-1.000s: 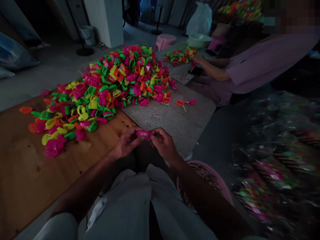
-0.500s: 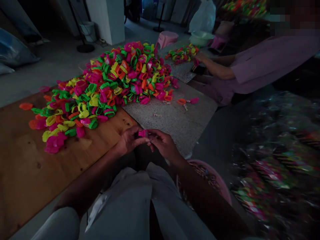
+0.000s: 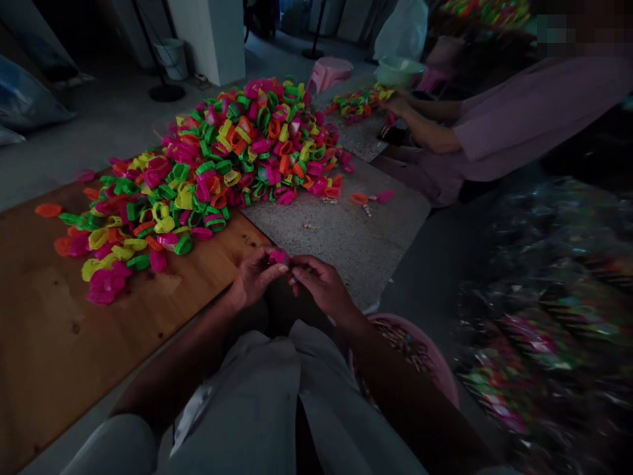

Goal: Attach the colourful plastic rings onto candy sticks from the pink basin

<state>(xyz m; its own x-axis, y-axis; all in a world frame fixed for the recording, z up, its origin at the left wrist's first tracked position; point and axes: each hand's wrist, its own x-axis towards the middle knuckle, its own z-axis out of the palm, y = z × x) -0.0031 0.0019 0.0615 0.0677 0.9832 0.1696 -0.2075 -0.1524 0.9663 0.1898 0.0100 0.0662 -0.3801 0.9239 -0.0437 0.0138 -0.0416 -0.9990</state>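
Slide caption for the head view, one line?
Left hand holds a small pink piece, right hand beside it, near a colourful heap of plastic pieces.

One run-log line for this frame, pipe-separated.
left hand: holds pink plastic piece | right hand: close beside it, grip unclear | multicoloured pile: spans wooden board and grey slab | pink basin: partly behind right forearm

And it's hot pink on the small plastic piece point(image 3: 278, 256)! Neon pink, green, yellow and orange across the plastic bands point(image 3: 247, 145); brown, dark-knotted wooden surface point(image 3: 44, 284), speckled grey surface point(image 3: 341, 244), pink tub point(image 3: 448, 373), pale-green basin point(image 3: 399, 71)!
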